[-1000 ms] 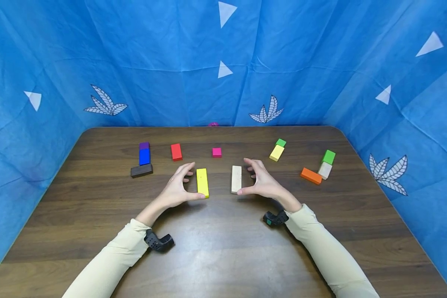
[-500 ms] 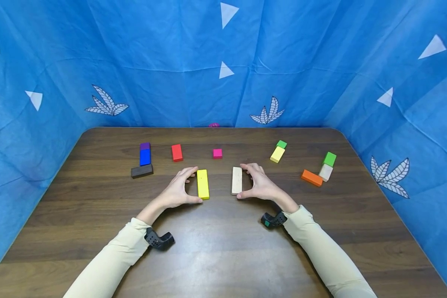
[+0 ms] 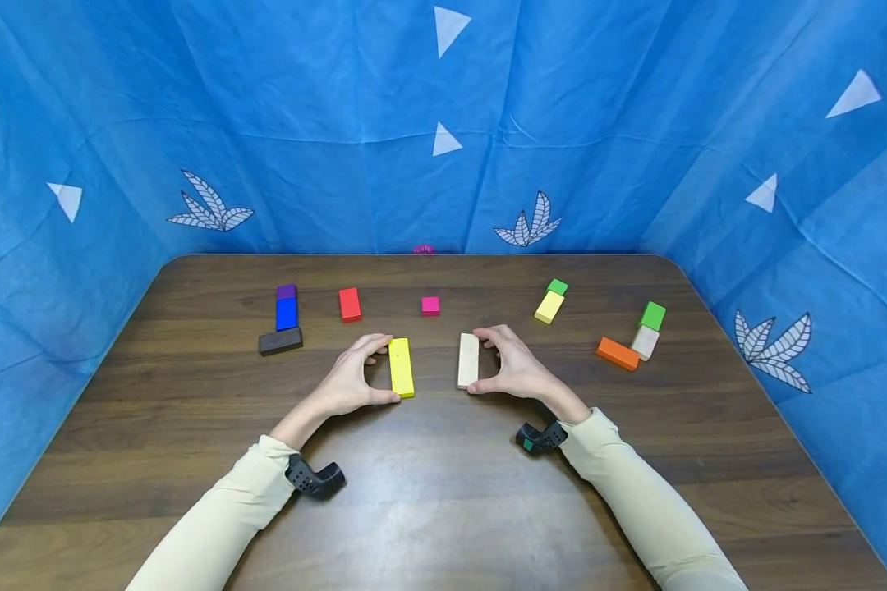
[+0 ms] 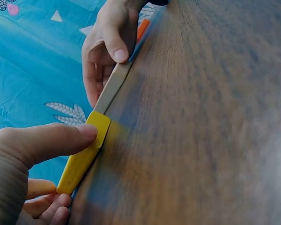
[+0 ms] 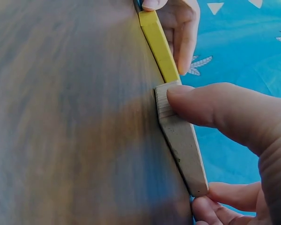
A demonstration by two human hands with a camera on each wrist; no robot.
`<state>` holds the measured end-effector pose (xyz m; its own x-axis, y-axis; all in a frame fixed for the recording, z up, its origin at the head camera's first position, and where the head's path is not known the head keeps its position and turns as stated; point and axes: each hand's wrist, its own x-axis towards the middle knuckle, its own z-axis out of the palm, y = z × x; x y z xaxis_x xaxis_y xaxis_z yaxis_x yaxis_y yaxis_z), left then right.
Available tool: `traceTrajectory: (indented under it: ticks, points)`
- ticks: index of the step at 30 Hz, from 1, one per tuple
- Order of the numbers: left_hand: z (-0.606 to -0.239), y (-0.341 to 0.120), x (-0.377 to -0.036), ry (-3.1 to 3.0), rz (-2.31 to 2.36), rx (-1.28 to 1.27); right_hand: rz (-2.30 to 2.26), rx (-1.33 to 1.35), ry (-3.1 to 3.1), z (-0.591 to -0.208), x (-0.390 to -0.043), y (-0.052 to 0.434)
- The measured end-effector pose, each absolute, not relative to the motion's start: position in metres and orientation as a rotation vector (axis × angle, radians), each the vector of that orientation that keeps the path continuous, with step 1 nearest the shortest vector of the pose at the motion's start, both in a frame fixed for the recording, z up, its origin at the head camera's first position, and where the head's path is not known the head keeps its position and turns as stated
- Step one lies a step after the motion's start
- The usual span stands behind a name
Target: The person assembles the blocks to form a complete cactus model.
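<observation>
My left hand [image 3: 350,382] holds a long yellow block [image 3: 402,368] by its two ends, thumb at the near end and fingertips at the far one. In the left wrist view the thumb lies on the end face of that yellow block [image 4: 82,159]. My right hand [image 3: 519,368] grips a long pale wooden block [image 3: 469,361] the same way. The right wrist view has the thumb against the near end of the wooden block [image 5: 182,147]. Both blocks lie on the brown table, roughly parallel, with a gap between them.
Behind my hands are a red block [image 3: 351,304] and a small pink block [image 3: 430,306]. Purple, blue [image 3: 287,313] and dark brown [image 3: 281,341] blocks stand left. Right are pale yellow [image 3: 549,307], green [image 3: 653,316], whitish [image 3: 645,343] and orange [image 3: 617,354] blocks. A blue curtain [image 3: 325,148] surrounds the table.
The fingers of both hands have closed in from around the blocks onto their ends. The blocks themselves stay in about the same place.
</observation>
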<state>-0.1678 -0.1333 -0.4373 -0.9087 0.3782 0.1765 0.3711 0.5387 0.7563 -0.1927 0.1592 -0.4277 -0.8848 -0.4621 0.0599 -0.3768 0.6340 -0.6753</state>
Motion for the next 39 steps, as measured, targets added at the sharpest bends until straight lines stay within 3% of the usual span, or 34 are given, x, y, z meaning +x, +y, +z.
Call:
traceTrajectory:
  ticks: [10, 20, 39]
  points:
    - [-0.429, -0.127, -0.153, 2.736, 1.409, 0.729, -1.185, -0.668, 2.714, -0.424, -0.194, 0.164]
    - [-0.426, -0.111, -0.113, 2.725, 1.412, 0.847, -1.200, -0.673, 2.694, -0.420, -0.191, 0.156]
    - [-0.438, -0.088, -0.051, 2.653, 1.429, 0.883, -1.152, -0.899, 2.616, -0.418, -0.175, 0.120]
